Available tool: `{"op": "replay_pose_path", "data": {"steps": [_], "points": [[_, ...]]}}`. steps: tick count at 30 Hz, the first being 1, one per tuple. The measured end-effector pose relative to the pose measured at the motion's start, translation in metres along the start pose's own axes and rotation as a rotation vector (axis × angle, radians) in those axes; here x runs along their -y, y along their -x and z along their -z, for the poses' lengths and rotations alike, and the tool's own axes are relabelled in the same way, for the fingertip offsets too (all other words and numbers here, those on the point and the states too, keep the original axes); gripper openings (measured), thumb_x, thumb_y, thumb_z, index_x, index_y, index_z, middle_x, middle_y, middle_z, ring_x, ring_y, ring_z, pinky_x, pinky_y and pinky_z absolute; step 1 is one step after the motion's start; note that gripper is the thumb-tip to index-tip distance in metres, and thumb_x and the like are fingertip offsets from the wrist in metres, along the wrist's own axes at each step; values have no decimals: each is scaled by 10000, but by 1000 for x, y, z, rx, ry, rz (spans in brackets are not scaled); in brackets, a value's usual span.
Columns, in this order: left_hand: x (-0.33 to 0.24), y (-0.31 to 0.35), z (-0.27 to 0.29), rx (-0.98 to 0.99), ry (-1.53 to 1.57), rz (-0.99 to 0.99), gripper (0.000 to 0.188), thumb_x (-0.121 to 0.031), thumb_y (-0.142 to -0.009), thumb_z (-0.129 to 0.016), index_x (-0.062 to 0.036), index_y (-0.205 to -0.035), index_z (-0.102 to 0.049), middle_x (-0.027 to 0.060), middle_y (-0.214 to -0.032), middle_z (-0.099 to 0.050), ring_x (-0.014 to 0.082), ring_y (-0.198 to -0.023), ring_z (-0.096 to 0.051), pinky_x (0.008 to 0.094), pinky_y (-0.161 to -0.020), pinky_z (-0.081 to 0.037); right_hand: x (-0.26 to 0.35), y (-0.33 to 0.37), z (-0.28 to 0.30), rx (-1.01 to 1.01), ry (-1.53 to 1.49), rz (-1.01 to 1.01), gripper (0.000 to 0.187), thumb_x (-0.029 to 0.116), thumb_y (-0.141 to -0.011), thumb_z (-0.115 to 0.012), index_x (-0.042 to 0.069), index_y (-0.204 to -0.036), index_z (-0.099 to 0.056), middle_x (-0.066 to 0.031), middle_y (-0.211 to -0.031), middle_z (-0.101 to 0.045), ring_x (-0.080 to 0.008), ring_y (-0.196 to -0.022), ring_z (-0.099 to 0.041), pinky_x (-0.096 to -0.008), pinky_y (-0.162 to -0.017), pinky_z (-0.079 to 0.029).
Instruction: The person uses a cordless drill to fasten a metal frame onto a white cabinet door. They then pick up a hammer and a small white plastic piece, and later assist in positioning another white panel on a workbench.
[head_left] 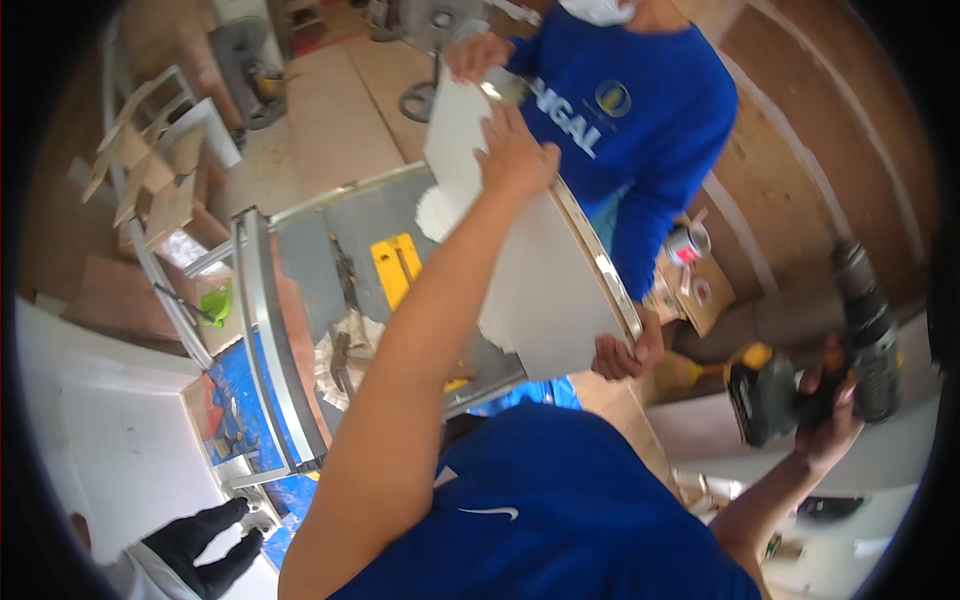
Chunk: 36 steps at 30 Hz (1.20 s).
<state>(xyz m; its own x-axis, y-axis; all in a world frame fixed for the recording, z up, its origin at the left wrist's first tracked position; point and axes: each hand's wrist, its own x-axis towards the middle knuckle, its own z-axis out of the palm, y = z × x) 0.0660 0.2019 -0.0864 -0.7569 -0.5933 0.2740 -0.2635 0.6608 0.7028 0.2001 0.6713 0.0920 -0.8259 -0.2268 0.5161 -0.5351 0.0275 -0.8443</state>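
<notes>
A pale grey-white panel stands tilted over the worktable, with a shiny strip along its upper edge. My left hand grips that edge near its far end, my forearm crossing over the table. Off to the right, my right hand is closed round the handle of a black and yellow cordless drill, its bit pointing up and away. A co-worker in a blue sweatshirt holds the same panel, one hand at its far corner and the other at its near corner.
On the grey worktable lie a yellow tool, hand tools and crumpled paper. Metal rails run along its left side. Broken cardboard, a fan and a paint can stand around. Another person is at lower left.
</notes>
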Motion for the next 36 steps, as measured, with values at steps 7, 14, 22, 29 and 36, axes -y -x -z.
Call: {"op": "replay_pose_path", "data": {"steps": [7, 14, 22, 29, 36], "points": [[5, 0, 0, -243, -195, -525, 474, -240, -894, -608, -139, -1358, -605, 160, -1615, -356, 441, -1497, -297, 694, -1147, -293, 25, -11, -56, 189, -205, 76, 783, 492, -987, -675, -61, -1463, -391, -143, -1267, -569, -154, -843, -556, -311, -778, -481], [7, -6, 37, 350, -77, -829, 389, -488, -888, -741, -101, -877, -770, 18, -793, -677, 256, -1046, -631, 592, -1190, -269, 8, 29, -137, 249, -247, -215, 923, 504, -884, -792, -71, -1458, -354, -176, -1300, -551, -187, -829, -641, -304, -739, -532], [-29, -24, 82, 884, -215, -706, 422, -510, -804, -826, -91, -847, -795, 17, -750, -700, 188, -769, -664, 422, -1025, -447, -71, 54, -203, 647, -52, 65, 894, 441, -795, -885, -16, -1464, -508, -188, -1399, -586, -229, -1226, -616, -417, -996, -493], [-49, -20, 71, 1108, -167, -661, 413, -468, -846, -804, -98, -1028, -827, 55, -848, -775, 178, -750, -697, 319, -696, -541, -113, 64, -264, 697, -95, 4, 855, 175, -753, -910, 130, -1509, -512, -139, -1203, -728, -314, -1072, -722, -341, -911, -552], [-58, -18, 65, 1094, -223, -690, 400, -486, -887, -766, -104, -987, -834, 47, -800, -754, 173, -714, -659, 329, -673, -511, -163, 77, -320, 681, -70, -314, 822, 157, -832, -877, 156, -1545, -467, -109, -1391, -649, -228, -1227, -647, -335, -1034, -491]]}}
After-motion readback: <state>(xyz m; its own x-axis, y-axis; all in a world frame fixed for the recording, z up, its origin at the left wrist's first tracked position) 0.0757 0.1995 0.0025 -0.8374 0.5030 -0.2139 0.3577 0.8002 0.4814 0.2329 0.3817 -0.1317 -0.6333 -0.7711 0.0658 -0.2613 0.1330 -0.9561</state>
